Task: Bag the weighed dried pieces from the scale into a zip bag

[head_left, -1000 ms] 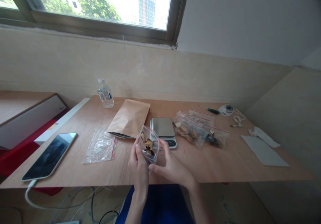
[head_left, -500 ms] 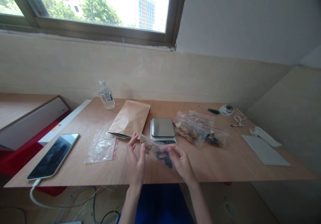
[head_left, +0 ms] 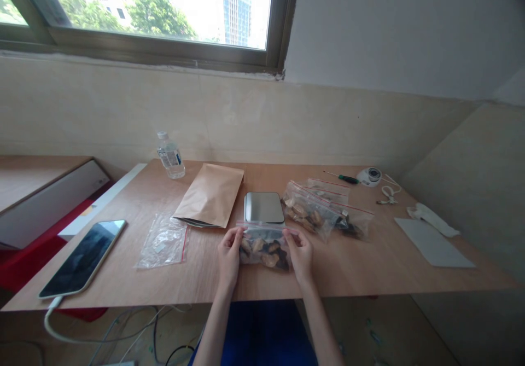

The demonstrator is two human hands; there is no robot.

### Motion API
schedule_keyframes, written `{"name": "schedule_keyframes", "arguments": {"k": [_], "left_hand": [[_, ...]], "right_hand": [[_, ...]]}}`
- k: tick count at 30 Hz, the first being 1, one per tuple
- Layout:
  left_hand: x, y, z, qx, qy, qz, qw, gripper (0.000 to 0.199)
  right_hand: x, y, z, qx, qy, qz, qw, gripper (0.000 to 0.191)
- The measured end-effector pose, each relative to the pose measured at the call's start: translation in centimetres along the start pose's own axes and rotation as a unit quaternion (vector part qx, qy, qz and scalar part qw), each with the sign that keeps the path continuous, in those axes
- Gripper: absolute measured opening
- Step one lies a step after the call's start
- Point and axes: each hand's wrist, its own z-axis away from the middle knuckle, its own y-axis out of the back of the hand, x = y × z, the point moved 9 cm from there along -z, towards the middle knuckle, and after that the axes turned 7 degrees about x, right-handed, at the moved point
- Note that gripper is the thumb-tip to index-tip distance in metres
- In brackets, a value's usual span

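A clear zip bag (head_left: pixel 264 252) with a red-edged seal, holding several brown and dark chunks, lies flat on the wooden tabletop (head_left: pixel 369 273). My left hand (head_left: pixel 229 256) pinches its left side near the seal. My right hand (head_left: pixel 299 254) holds its right side the same way. The bag's upper edge lies just in front of a metal-topped digital kitchen scale (head_left: pixel 263 208), and it hides the scale's front part. Two more zip bags (head_left: pixel 311 213) lie to the right of the scale, and one has similar brown chunks.
A kraft paper envelope (head_left: pixel 209 195) and a flat plastic bag (head_left: pixel 162 243) lie left of my hands. Further left is a smartphone (head_left: pixel 82 259) with a cable. A water bottle (head_left: pixel 170 157), screwdriver (head_left: pixel 342 178), white cable (head_left: pixel 389 193) and grey sheet (head_left: pixel 430 248) also lie about.
The bag has gone from upright in my hands, through a tilted sideways position, to lying flat on the table in front of the scale. Both hands now grip its sides.
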Motion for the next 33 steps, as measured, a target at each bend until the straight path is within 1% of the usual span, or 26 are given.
{"name": "schedule_keyframes", "arguments": {"k": [2, 6, 10, 16, 22, 25, 28, 33], "left_hand": [[0.1, 0.2, 0.0, 0.011, -0.003, 0.004, 1.0, 0.034], [0.4, 0.5, 0.2, 0.019, -0.006, 0.016, 1.0, 0.033], [0.3, 0.5, 0.3, 0.016, 0.002, 0.026, 1.0, 0.032], [0.2, 0.2, 0.4, -0.002, 0.012, 0.027, 1.0, 0.031], [0.2, 0.2, 0.5, 0.005, 0.014, 0.044, 0.999, 0.031], [-0.2, 0.4, 0.4, 0.014, 0.014, 0.05, 0.999, 0.03], [-0.5, 0.5, 0.3, 0.015, 0.021, 0.059, 0.998, 0.027], [-0.4, 0.6, 0.4, 0.021, 0.025, 0.058, 0.998, 0.026]], "right_hand": [[0.2, 0.4, -0.1, 0.014, 0.011, 0.004, 1.0, 0.041], [0.7, 0.6, -0.2, 0.02, 0.006, 0.001, 1.0, 0.041], [0.4, 0.7, -0.2, 0.027, 0.019, -0.006, 0.999, 0.037], [0.7, 0.7, -0.2, 0.016, 0.005, -0.018, 1.0, 0.036], [0.8, 0.9, -0.2, 0.022, 0.003, 0.01, 1.0, 0.044], [0.8, 0.8, -0.2, 0.022, 0.008, -0.005, 1.0, 0.042], [0.8, 1.0, -0.2, 0.037, 0.01, -0.011, 0.999, 0.04], [0.9, 1.2, -0.3, 0.047, 0.014, -0.01, 0.999, 0.038]]}}
